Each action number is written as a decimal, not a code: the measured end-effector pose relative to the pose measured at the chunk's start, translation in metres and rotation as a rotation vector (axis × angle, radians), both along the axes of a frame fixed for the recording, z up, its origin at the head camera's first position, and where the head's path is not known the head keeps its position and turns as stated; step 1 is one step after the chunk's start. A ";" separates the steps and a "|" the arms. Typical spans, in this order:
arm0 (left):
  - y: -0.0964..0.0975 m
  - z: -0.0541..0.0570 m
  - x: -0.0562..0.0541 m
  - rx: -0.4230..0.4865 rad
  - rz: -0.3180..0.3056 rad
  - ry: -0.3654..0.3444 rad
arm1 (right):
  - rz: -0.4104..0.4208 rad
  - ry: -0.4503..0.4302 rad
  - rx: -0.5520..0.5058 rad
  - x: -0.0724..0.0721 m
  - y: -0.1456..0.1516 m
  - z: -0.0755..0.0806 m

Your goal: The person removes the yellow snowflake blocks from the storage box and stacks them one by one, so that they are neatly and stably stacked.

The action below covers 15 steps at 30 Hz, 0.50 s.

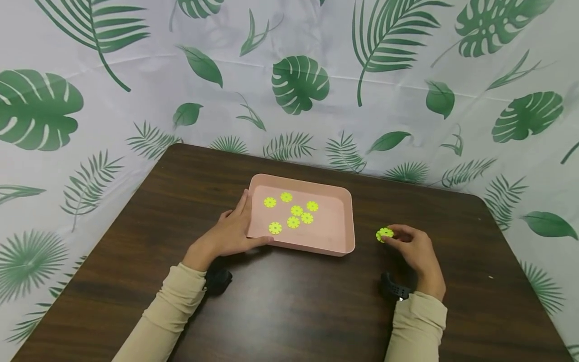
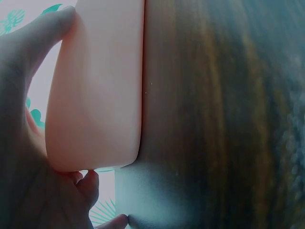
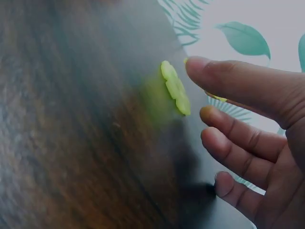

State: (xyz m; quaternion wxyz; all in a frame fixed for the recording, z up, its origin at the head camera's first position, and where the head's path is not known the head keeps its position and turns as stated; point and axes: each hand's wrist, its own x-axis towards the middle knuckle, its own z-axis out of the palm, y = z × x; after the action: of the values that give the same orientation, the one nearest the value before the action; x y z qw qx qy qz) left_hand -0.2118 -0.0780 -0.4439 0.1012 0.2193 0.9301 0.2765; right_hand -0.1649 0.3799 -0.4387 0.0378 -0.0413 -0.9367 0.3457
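A shallow pink tray (image 1: 323, 236) sits on the dark wooden table, with several yellow-green notched discs (image 1: 275, 228) lying flat inside it. My left hand (image 1: 230, 229) holds the tray's near left corner, thumb along the front wall and fingers along the left side. The left wrist view shows the tray's pink wall (image 2: 97, 90) close up against that hand. To the right of the tray, my right hand (image 1: 418, 251) pinches a yellow-green notched disc (image 1: 386, 232) between thumb and fingers. Another disc (image 3: 175, 88) shows edge-on just beside the thumb tip, close over the tabletop.
The table (image 1: 289, 306) reaches back to a white cloth with green leaf prints (image 1: 300, 85). Dark straps (image 1: 395, 289) sit at both wrists, below rolled beige sleeves (image 1: 418, 322). A tiny pale speck (image 1: 490, 277) lies on the table's right part.
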 end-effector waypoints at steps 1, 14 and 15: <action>0.000 0.000 0.000 -0.001 -0.001 0.002 | 0.003 0.001 0.002 0.000 0.001 -0.002; -0.003 -0.005 0.001 -0.002 -0.007 0.009 | -0.002 -0.072 0.012 0.001 -0.001 -0.011; -0.003 -0.005 0.001 -0.003 -0.009 0.011 | -0.004 -0.074 0.016 0.001 -0.002 -0.012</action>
State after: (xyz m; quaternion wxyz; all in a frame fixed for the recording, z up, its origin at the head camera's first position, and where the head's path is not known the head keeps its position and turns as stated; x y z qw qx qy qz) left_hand -0.2111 -0.0810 -0.4489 0.0979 0.2248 0.9301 0.2733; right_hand -0.1635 0.3784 -0.4504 0.0041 -0.0557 -0.9400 0.3365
